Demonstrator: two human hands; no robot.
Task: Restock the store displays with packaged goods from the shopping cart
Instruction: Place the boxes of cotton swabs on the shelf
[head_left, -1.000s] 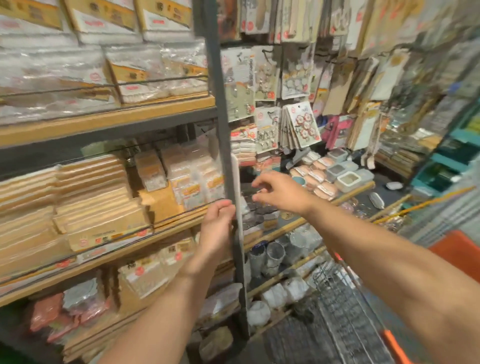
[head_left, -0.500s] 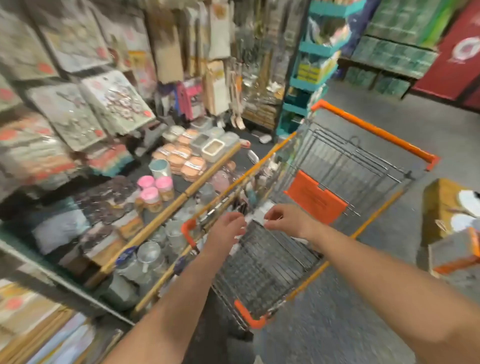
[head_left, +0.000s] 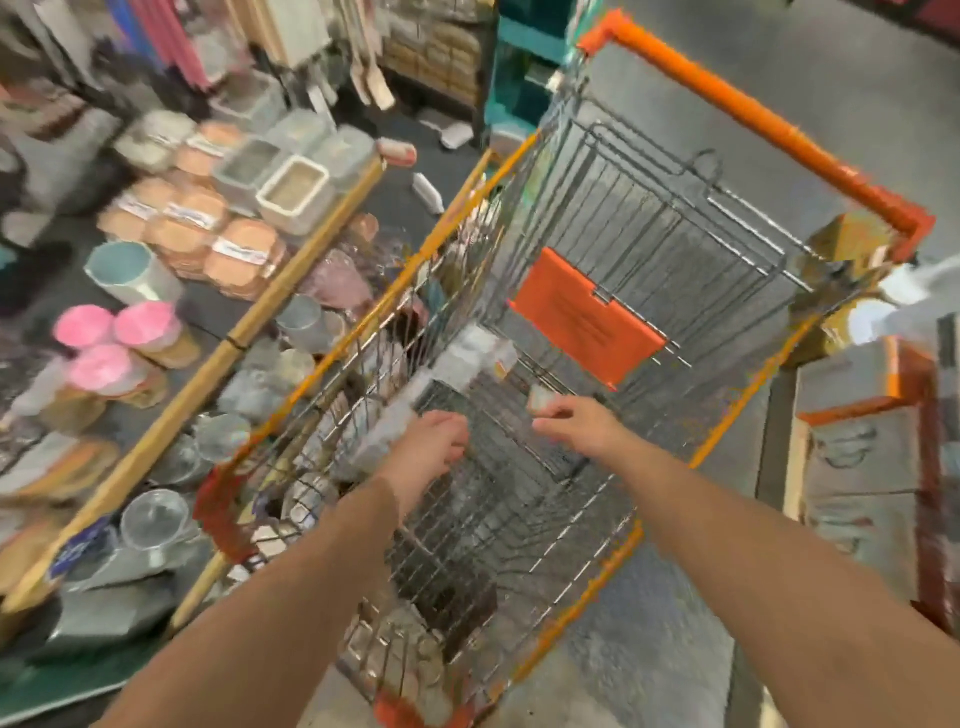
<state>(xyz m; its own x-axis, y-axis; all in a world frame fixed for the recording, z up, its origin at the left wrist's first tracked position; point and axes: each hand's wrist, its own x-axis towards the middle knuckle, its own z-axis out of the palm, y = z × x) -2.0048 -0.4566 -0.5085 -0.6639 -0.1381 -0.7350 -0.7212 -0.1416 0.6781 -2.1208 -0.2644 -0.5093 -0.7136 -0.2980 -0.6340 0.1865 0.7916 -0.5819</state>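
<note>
Both my arms reached into the wire shopping cart (head_left: 649, 218). My left hand (head_left: 431, 447) curled on a blurred pale package (head_left: 415, 410) along the cart's left side; my right hand (head_left: 576, 421) pinched a small packet (head_left: 540, 399) near the orange seat flap (head_left: 587, 317).

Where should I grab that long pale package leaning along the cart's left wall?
Judging by its pose, take the long pale package at its lower end, where the left hand already is. It slants up along the cart's left wall, so come from above and the right. Blur hides its edges.
</note>
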